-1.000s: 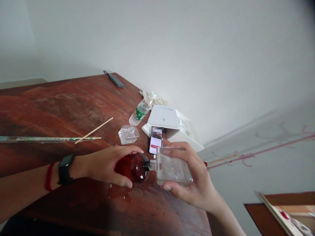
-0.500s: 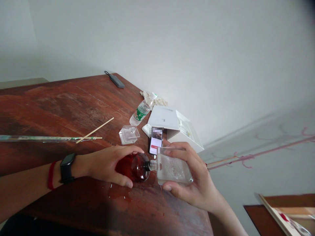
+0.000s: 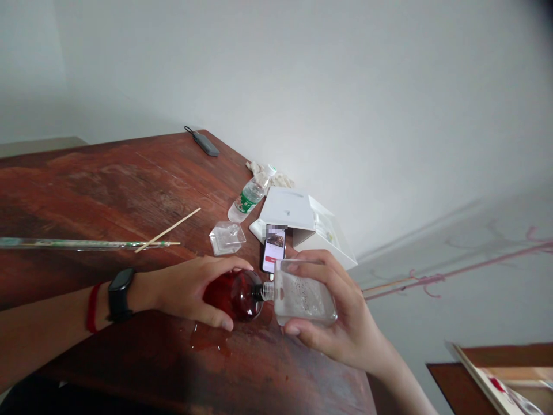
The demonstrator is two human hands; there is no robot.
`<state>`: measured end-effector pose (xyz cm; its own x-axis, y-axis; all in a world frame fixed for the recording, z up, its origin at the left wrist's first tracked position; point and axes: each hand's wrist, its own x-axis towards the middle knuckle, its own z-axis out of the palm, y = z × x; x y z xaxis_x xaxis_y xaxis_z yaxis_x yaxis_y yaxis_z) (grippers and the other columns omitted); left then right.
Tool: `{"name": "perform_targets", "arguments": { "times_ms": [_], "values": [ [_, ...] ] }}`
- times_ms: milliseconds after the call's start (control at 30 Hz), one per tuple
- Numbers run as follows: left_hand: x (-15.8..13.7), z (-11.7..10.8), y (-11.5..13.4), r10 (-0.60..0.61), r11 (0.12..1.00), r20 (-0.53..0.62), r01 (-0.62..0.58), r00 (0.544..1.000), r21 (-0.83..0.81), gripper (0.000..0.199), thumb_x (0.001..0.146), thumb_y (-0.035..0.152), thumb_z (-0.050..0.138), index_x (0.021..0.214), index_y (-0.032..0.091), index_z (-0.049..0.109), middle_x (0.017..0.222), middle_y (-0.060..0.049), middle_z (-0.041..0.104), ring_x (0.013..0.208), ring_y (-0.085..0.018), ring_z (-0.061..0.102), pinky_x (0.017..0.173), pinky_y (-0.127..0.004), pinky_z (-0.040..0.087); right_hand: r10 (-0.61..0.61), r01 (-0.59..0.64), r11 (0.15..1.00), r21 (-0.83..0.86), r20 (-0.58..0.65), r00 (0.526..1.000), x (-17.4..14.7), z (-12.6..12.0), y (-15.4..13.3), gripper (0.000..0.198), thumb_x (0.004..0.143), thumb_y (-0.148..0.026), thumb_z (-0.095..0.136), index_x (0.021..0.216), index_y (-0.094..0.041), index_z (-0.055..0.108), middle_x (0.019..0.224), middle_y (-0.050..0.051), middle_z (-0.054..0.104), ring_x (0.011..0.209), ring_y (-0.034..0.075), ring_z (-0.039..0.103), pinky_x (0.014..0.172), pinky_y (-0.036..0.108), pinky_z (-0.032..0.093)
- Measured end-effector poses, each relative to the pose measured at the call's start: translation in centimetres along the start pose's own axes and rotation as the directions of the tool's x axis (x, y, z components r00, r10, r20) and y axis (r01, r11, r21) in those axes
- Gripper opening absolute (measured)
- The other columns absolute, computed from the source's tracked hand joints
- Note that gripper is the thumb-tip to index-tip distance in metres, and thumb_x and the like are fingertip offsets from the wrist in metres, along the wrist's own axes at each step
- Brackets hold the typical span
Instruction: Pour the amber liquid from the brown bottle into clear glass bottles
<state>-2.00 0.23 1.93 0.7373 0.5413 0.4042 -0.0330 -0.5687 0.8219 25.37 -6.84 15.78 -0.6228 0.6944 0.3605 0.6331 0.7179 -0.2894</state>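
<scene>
My left hand [image 3: 194, 291] wraps round a dark red, rounded bottle [image 3: 246, 300]. It wears a black watch and a red wrist band. A black neck piece [image 3: 257, 291] on the red bottle faces right, against a clear threaded neck [image 3: 268, 290]. Gripped between the thumb and fingers of my right hand [image 3: 339, 305] is a clear, square-sided bottle [image 3: 305, 295] with droplets inside. The threaded neck lies between the two bottles; which one it belongs to I cannot tell for sure. Wet liquid [image 3: 207, 340] pools on the table below the red bottle.
Beyond my hands on the wooden table [image 3: 86, 178] are a clear plastic dish [image 3: 227, 239], a green-labelled water bottle [image 3: 248, 199], a lit phone [image 3: 273, 253] and a white box [image 3: 289, 207]. A wooden stick [image 3: 168, 229] crosses a long wrapped packet [image 3: 78, 244]. A grey device [image 3: 205, 143] lies farther back.
</scene>
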Motion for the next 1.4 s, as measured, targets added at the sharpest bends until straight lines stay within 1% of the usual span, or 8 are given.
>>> {"name": "perform_targets", "arguments": {
  "times_ms": [167, 400, 600, 733, 900, 1167, 1400],
  "values": [
    [-0.06, 0.03, -0.15, -0.009, 1.000, 0.000, 0.009, 1.000, 0.009, 0.082, 0.080, 0.051, 0.094, 0.149, 0.026, 0.056, 0.143, -0.009, 0.073, 0.124, -0.035, 0.074, 0.106, -0.043, 0.057, 0.009, -0.009, 1.000, 0.004, 0.017, 1.000, 0.09, -0.08, -0.14, 0.059, 0.093, -0.062, 0.082, 0.138, -0.030, 0.064, 0.135, 0.010, 0.067, 0.125, 0.031, 0.069, 0.104, 0.046, 0.058],
    [0.00, 0.00, -0.02, -0.010, 1.000, -0.005, 0.010, 1.000, 0.018, 0.082, 0.079, 0.049, 0.095, 0.148, 0.026, 0.057, 0.142, -0.010, 0.074, 0.123, -0.035, 0.075, 0.104, -0.043, 0.058, 0.018, -0.018, 1.000, -0.018, 0.025, 1.000, 0.28, -0.11, -0.28, 0.058, 0.093, -0.064, 0.081, 0.137, -0.030, 0.065, 0.134, 0.010, 0.068, 0.122, 0.031, 0.070, 0.105, 0.048, 0.058],
    [-0.03, 0.07, -0.11, 0.012, 1.000, -0.017, -0.012, 1.000, 0.023, 0.080, 0.081, 0.053, 0.093, 0.148, 0.026, 0.057, 0.141, -0.011, 0.075, 0.122, -0.035, 0.075, 0.104, -0.044, 0.059, 0.015, -0.014, 1.000, -0.028, 0.024, 1.000, 0.35, -0.21, -0.32, 0.057, 0.093, -0.065, 0.080, 0.136, -0.031, 0.065, 0.132, 0.009, 0.068, 0.121, 0.030, 0.071, 0.103, 0.047, 0.059],
    [-0.05, 0.08, -0.06, 0.007, 0.999, -0.018, -0.006, 1.000, 0.032, 0.083, 0.079, 0.051, 0.095, 0.148, 0.026, 0.057, 0.142, -0.010, 0.074, 0.124, -0.035, 0.075, 0.105, -0.043, 0.058, 0.018, -0.017, 0.999, -0.029, 0.025, 1.000, 0.35, -0.21, -0.37, 0.057, 0.093, -0.065, 0.080, 0.136, -0.031, 0.065, 0.132, 0.010, 0.068, 0.120, 0.031, 0.071, 0.104, 0.048, 0.059],
    [-0.09, 0.11, -0.05, 0.004, 0.999, -0.016, -0.004, 1.000, 0.037, 0.079, 0.082, 0.054, 0.092, 0.148, 0.025, 0.057, 0.144, -0.011, 0.074, 0.126, -0.035, 0.074, 0.104, -0.044, 0.058, 0.017, -0.016, 0.999, -0.035, 0.031, 0.999, 0.25, -0.16, -0.27, 0.057, 0.093, -0.064, 0.081, 0.136, -0.031, 0.065, 0.133, 0.010, 0.068, 0.120, 0.031, 0.071, 0.104, 0.049, 0.059],
    [-0.06, -0.03, -0.09, -0.010, 1.000, -0.010, 0.010, 1.000, 0.026, 0.085, 0.076, 0.048, 0.098, 0.147, 0.026, 0.058, 0.141, -0.010, 0.075, 0.123, -0.035, 0.075, 0.104, -0.043, 0.058, 0.012, -0.011, 1.000, -0.026, 0.027, 1.000, 0.37, -0.15, -0.37, 0.058, 0.093, -0.064, 0.081, 0.137, -0.030, 0.065, 0.133, 0.010, 0.068, 0.120, 0.032, 0.071, 0.103, 0.049, 0.059],
    [-0.10, 0.11, -0.12, -0.015, 1.000, -0.028, 0.016, 1.000, 0.025, 0.082, 0.079, 0.054, 0.094, 0.146, 0.025, 0.058, 0.139, -0.011, 0.075, 0.121, -0.036, 0.075, 0.104, -0.044, 0.058, 0.011, -0.010, 1.000, -0.012, 0.026, 1.000, 0.41, -0.16, -0.40, 0.058, 0.092, -0.063, 0.082, 0.137, -0.030, 0.065, 0.133, 0.011, 0.067, 0.120, 0.032, 0.070, 0.103, 0.050, 0.059]
  ]
}}
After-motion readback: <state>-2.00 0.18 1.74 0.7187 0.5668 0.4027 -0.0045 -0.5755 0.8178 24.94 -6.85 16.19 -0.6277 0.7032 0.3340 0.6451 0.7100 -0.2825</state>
